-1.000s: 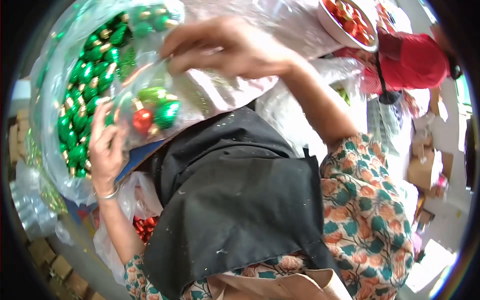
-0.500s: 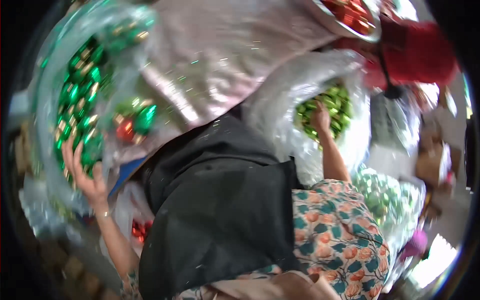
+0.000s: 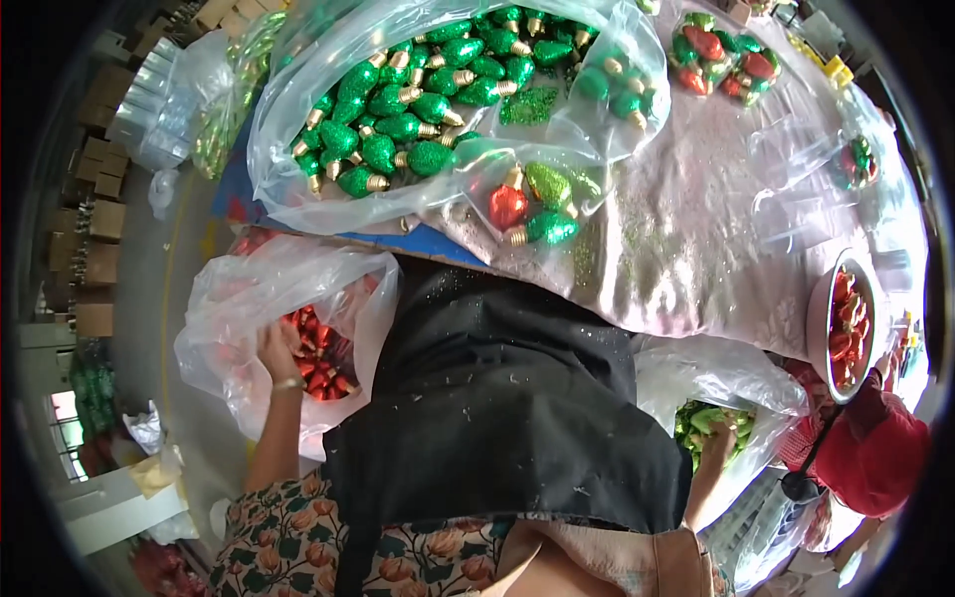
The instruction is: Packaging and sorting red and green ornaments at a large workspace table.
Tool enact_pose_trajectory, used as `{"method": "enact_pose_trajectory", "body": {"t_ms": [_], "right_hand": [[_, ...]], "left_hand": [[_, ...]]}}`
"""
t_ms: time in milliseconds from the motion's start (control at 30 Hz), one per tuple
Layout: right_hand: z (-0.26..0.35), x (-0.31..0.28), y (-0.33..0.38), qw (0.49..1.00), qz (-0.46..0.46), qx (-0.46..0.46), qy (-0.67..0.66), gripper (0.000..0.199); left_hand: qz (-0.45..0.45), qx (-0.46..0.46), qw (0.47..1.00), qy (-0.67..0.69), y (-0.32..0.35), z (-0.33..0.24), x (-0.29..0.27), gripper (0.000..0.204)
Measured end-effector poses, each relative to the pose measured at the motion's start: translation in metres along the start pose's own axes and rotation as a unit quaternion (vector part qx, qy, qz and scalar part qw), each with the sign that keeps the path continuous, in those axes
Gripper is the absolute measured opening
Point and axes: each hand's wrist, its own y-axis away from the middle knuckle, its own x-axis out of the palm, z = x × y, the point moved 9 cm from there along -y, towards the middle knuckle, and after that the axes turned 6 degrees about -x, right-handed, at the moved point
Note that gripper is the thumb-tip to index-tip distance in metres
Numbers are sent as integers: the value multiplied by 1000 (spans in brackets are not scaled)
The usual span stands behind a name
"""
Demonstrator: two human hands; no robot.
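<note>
My left hand (image 3: 277, 350) reaches into a clear plastic bag (image 3: 221, 308) of shiny red bulb ornaments (image 3: 323, 363) at the left; its fingertips are hidden. On the right, my right hand (image 3: 718, 443) is inside another clear bag (image 3: 686, 368) of lime-green bulb ornaments, its fingers closed around a light-green bulb ornament (image 3: 706, 418). On the table before me lies a small clear bag with a red glitter bulb (image 3: 507, 205), a lime-green one (image 3: 549, 184) and a green one (image 3: 553, 227). Behind it, a large open bag (image 3: 264, 159) holds several green glitter bulbs (image 3: 403, 127).
A pale, glitter-strewn cloth (image 3: 686, 239) covers the table. Filled small bags (image 3: 701, 60) lie at its far side. A white bowl (image 3: 818, 318) of red bulbs sits at the right edge, near a person in red (image 3: 870, 448). Cardboard boxes (image 3: 99, 164) stand at far left.
The view has swung to the left. My left hand has moved from beside the large bag of green bulbs into the red ornaments' bag. My right hand stays in the lime-green ornaments' bag.
</note>
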Motion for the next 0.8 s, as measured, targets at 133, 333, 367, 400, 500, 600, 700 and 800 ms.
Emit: {"method": "enact_pose_trajectory", "body": {"t_ms": [133,333,367,400,500,600,700,800], "right_hand": [[157,42,71,913,95,-204,-341,31],[375,229,86,889,274,-136,-342,27],[426,274,109,879,332,-275,-203,28],[471,324,157,846,395,-331,-135,26],[543,437,243,687,369,-582,230,26],[533,543,278,403,329,-757,395,36],[506,610,246,339,289,-715,539,37],[484,635,205,354,274,-715,537,38]], "left_hand": [[41,-211,975,57,-28,189,-56,6],[207,48,973,-89,-84,327,1,34],[203,46,974,-86,-105,352,-10,34],[235,123,906,-330,-100,393,0,40],[283,263,582,-715,-74,473,44,52],[251,266,709,-603,-69,449,61,49],[194,238,813,-495,-71,392,63,45],[123,215,892,-377,-74,311,83,43]]}}
